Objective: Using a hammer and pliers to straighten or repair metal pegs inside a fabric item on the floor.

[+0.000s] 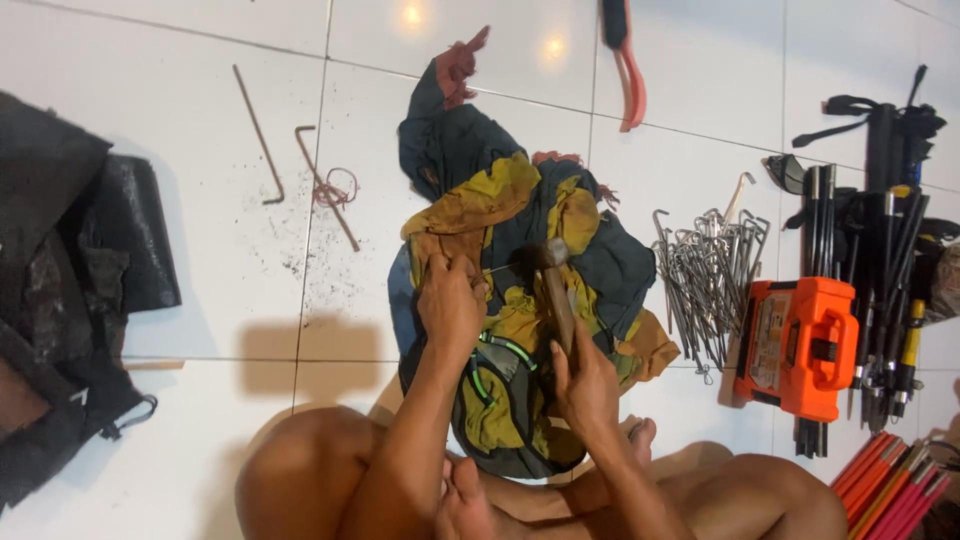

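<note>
Both hands are busy: your right hand point(585, 385) has its fingers closed round the hammer point(553, 285), head over the crumpled cloth point(520, 270) on the floor; your left hand point(450, 305) pinches a thin metal peg there. Judging by this, you're mid-strike; aim squarely, clear of your fingers.
</note>
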